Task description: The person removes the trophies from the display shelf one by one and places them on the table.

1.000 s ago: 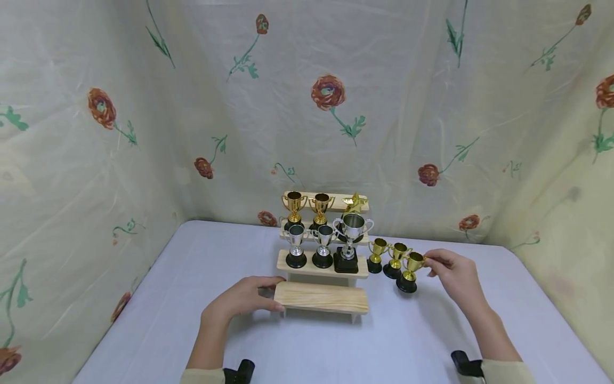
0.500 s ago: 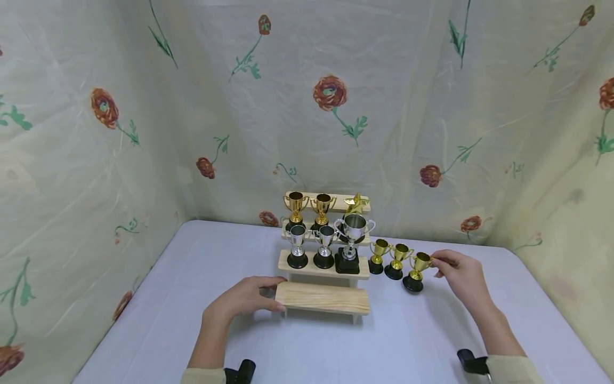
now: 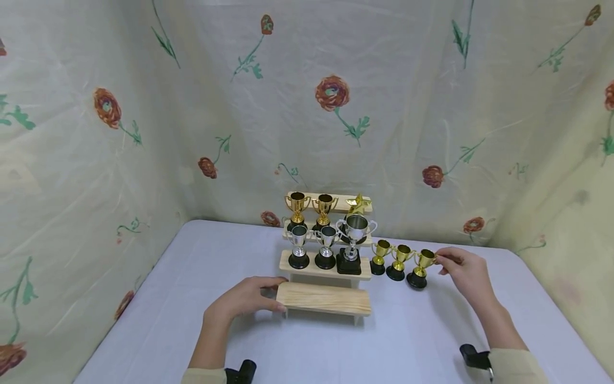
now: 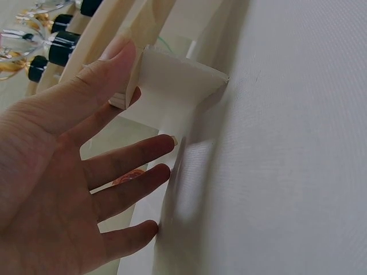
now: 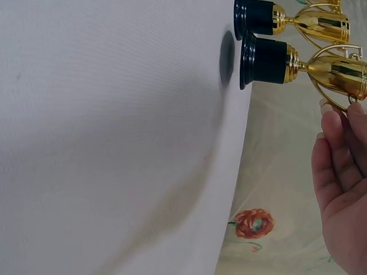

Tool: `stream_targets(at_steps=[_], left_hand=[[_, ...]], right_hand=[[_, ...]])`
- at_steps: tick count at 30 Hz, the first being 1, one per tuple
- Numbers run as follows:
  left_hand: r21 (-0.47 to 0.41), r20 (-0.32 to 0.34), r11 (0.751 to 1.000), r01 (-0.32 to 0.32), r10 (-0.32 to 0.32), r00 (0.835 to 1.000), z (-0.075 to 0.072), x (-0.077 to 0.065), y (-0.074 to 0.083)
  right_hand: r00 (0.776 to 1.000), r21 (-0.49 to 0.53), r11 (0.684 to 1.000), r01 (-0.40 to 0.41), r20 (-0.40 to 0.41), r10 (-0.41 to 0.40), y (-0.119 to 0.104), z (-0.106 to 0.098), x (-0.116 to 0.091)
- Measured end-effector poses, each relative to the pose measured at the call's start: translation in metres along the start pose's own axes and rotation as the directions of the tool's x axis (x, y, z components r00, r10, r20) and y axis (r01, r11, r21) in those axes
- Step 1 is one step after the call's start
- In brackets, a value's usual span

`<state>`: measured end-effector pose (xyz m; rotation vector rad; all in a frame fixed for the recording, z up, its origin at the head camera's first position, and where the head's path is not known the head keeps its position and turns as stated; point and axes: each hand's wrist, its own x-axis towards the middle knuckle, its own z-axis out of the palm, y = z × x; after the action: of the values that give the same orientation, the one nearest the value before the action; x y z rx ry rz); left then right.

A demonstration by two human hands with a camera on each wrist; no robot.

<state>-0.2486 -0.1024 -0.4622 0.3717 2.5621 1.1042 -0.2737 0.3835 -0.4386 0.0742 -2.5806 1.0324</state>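
My left hand [image 3: 247, 297] pinches the left end of the bare front wooden step [image 3: 323, 297] between thumb and index finger; its other fingers spread below in the left wrist view. Out to the right, my right hand [image 3: 464, 269] pinches one handle of a small gold trophy cup [image 3: 424, 260] with a black base. In the right wrist view a gap shows between that base [image 5: 264, 60] and its shadow on the table. Two matching gold cups, one nearer the riser [image 3: 378, 256] and one in the middle [image 3: 400, 261], stand just left of it.
Behind the front step, a tiered wooden riser [image 3: 297, 273] carries two small silver cups [image 3: 298, 246] and a larger silver cup [image 3: 356, 229]. Two gold cups [image 3: 297, 205] and a gold star trophy [image 3: 358, 202] stand farther back. A flowered curtain [image 3: 240, 117] surrounds the white-covered table [image 3: 230, 240].
My right hand has carried the gold trophy cup a little to the right, away from the neighbouring cups. My left hand keeps its grip on the front step.
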Motion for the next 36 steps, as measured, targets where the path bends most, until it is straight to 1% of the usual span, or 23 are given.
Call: stream_targets(at_steps=[6,13,20,30,36], left_hand=[[0.009,-0.002,1.0,-0.003,0.003,1.0,0.0,-0.001,-0.001],[-0.001,-0.003,1.0,-0.007,0.007,1.0,-0.001,-0.001,-0.002],[0.002,-0.003,1.0,-0.015,0.015,1.0,0.0,-0.001,-0.002],[0.005,-0.004,1.0,-0.008,0.008,1.0,-0.002,-0.002,-0.001],[0.007,-0.001,1.0,-0.014,0.014,1.0,0.0,0.0,-0.004]], right_hand=[[0.999,-0.031,0.999,-0.023,0.025,0.024,0.001,0.002,0.003],[1.0,-0.019,1.0,-0.022,0.022,0.023,0.004,0.006,0.008],[0.999,-0.032,0.999,-0.041,0.029,0.042,0.008,0.007,0.01],[0.998,-0.018,0.999,-0.049,0.036,0.049,0.01,0.009,0.012],[0.998,-0.02,0.999,-0.047,0.034,0.048,0.014,0.009,0.012]])
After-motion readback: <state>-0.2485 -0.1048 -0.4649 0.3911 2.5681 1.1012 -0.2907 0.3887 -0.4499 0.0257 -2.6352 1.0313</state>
